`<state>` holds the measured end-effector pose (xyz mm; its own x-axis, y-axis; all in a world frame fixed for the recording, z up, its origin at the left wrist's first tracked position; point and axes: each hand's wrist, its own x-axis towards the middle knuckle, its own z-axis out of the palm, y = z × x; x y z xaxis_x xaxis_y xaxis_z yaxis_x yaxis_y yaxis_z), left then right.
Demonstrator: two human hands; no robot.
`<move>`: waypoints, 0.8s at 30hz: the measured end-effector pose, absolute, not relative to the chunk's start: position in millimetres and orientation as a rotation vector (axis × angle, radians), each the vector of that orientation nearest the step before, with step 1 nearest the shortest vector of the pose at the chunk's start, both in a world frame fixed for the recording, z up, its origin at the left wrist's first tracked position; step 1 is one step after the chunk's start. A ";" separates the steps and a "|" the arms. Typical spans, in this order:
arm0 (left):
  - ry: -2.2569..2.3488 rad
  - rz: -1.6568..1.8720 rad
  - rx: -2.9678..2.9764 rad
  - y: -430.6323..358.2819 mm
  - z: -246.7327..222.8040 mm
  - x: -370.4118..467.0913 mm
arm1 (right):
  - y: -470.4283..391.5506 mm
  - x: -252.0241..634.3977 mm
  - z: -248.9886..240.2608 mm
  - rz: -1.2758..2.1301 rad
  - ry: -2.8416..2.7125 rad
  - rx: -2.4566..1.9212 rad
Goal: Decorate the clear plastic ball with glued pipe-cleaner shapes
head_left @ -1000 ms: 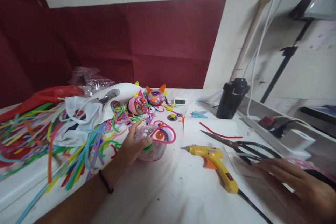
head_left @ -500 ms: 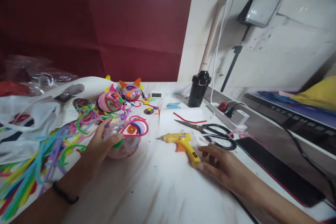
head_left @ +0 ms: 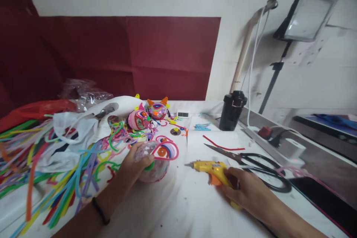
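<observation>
My left hand [head_left: 136, 163] is closed around the side of a clear, round ball [head_left: 157, 171] trimmed with pink, blue and orange pipe-cleaner loops. A green piece shows by its thumb. My right hand [head_left: 242, 187] has its fingers wrapped round the handle of a yellow glue gun [head_left: 210, 166], whose nozzle points left toward the ball. The gun's orange trigger [head_left: 214, 179] shows below its body. Just behind the right hand lie black-handled scissors [head_left: 240, 158], their blades pointing left.
Two decorated balls [head_left: 138, 119] stand farther back, near a small digital clock [head_left: 182, 114]. Loose pipe cleaners [head_left: 67, 189] spread across the left. A black bottle [head_left: 232, 113], a power strip [head_left: 267, 145] and a phone [head_left: 320, 197] occupy the right. A red pipe cleaner [head_left: 223, 147] lies on white paper.
My right hand has closed round the glue gun's handle, where before it only touched the end. The view has swung left and up. My left hand still holds the ball.
</observation>
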<state>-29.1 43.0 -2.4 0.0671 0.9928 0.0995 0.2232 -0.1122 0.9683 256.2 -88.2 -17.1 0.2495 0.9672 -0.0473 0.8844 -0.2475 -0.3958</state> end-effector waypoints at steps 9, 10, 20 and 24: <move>1.223 1.191 1.457 44.5 -10.4 -28.5 | -75.7 269.3 -35.2 0.599 -1.437 -2.083; 1.223 1.194 1.460 44.6 -10.7 -28.6 | -74.1 271.8 -38.7 0.663 -1.405 -2.040; 1.199 1.198 1.453 46.9 -13.5 -29.5 | -68.5 274.2 -46.6 1.003 -1.202 -1.783; 1.179 1.208 1.455 46.5 -13.3 -29.4 | -71.5 271.7 -48.7 1.087 -1.123 -1.765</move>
<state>-29.4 46.5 -13.3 0.0757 0.9855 0.1516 0.1275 -0.1604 0.9788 271.7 -71.5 -48.7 0.2491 0.9348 -0.2532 0.2833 -0.3203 -0.9040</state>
